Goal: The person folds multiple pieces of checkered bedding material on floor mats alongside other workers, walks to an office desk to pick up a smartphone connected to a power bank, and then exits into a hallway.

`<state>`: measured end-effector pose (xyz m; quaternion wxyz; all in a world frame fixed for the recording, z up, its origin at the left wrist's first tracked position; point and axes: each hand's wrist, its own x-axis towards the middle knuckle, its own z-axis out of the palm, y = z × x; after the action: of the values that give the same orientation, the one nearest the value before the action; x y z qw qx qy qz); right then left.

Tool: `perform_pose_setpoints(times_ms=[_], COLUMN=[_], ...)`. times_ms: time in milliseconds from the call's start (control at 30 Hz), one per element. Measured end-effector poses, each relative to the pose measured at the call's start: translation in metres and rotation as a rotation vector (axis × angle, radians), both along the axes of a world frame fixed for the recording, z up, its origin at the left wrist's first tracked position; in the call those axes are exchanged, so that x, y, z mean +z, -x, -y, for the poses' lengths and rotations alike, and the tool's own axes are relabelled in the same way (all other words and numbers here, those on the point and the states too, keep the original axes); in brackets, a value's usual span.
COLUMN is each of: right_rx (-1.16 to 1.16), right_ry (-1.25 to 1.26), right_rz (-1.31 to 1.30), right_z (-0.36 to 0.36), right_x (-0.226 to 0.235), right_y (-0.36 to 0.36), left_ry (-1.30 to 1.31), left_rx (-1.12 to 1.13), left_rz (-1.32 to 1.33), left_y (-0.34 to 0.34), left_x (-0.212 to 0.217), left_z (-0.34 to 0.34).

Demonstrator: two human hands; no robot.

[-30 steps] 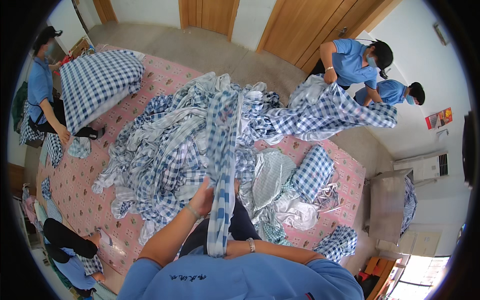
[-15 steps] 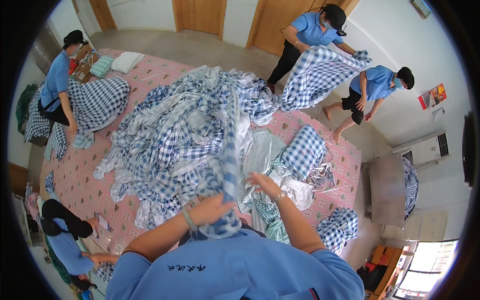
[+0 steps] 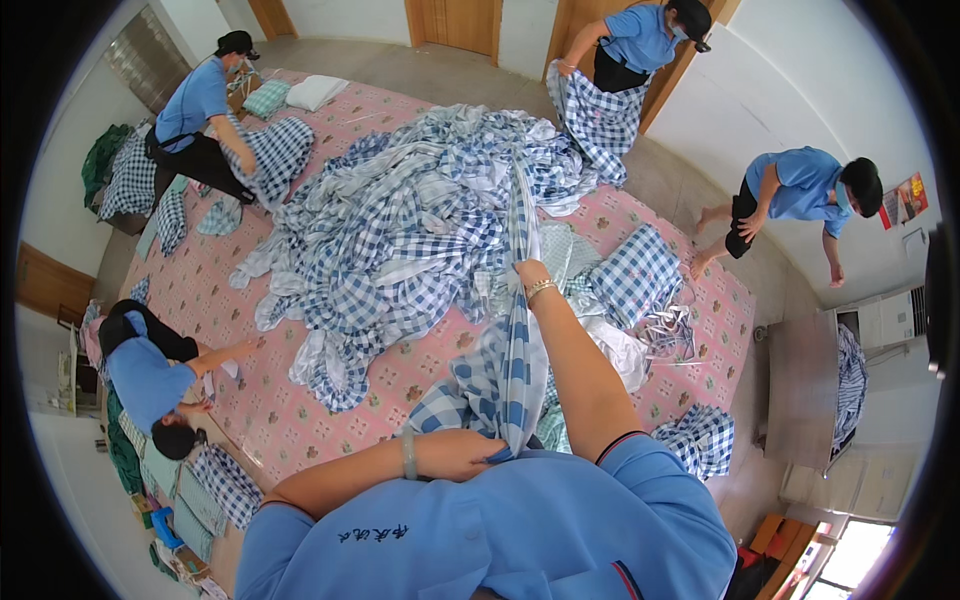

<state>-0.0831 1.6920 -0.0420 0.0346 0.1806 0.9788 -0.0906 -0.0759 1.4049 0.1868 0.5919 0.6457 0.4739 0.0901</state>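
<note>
A blue-and-white checked sheet [image 3: 515,385] stretches from the pile toward my chest, bunched into a long band. My right hand [image 3: 531,272] is closed around it farther out, arm extended. Close to my chest, my left hand [image 3: 465,454] is closed on the sheet's near end; its fingertips are partly hidden by the cloth. Loose folds of the sheet hang left of the band. The sheet's far end runs up into a large heap of checked and white bedding [image 3: 400,230], where I cannot tell its edge.
The heap lies on a pink patterned floor covering [image 3: 340,440]. Right of it are a folded checked bundle [image 3: 636,272], white straps [image 3: 672,335] and another checked bundle [image 3: 695,440]. A metal cart [image 3: 805,390] stands at right. Several co-workers are around, one holding a checked cloth [image 3: 600,120].
My right hand, open before, has reached forward and gripped the sheet. My left hand has come in toward my chest with its end. The co-worker at far right has bent and reached down.
</note>
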Motion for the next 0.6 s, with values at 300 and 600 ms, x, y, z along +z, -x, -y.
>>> perform_pose_setpoints(times_ms=[300, 600], right_rx=[-0.427, -0.010], right_ry=[1.524, 1.668], right_rz=[-0.470, -0.324], right_z=[0.229, 0.431], right_x=[0.128, 0.195], right_y=[-0.051, -0.083], left_ry=[-0.491, 0.254], left_rx=[0.235, 1.253], left_rz=[-0.190, 0.299], left_y=[0.037, 0.064], left_x=[-0.064, -0.132], left_z=[0.152, 0.334])
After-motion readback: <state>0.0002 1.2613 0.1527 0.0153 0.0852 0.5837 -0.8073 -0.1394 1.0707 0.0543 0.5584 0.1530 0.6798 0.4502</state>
